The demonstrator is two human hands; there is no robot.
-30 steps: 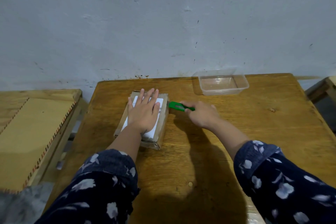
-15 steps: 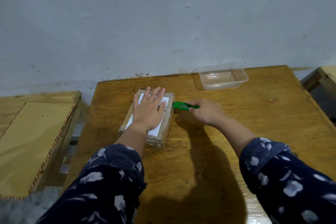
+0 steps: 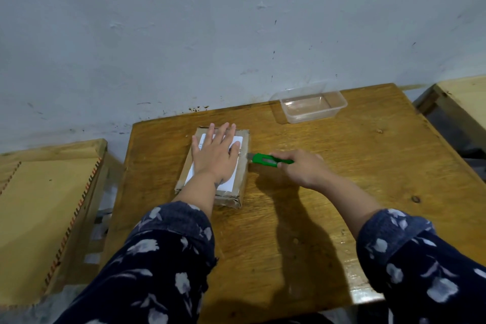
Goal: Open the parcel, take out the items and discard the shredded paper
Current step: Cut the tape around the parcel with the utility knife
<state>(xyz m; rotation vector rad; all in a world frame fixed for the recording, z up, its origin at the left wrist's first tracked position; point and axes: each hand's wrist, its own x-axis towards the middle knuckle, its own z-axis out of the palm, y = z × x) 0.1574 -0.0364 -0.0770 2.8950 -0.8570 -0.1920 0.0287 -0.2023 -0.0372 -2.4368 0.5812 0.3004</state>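
A brown cardboard parcel with a white label lies closed on the wooden table, left of centre. My left hand presses flat on its top, fingers straight and spread. My right hand grips a green utility knife, and the blade tip touches the parcel's right side near the top edge. The parcel's contents are hidden.
A clear plastic container stands at the back of the table near the wall. A lower wooden bench sits to the left. Another wooden piece shows at the far right edge.
The knife tip has slid nearer along the parcel's right side, towards me. My left hand stays flat on the parcel. The view has shifted slightly.
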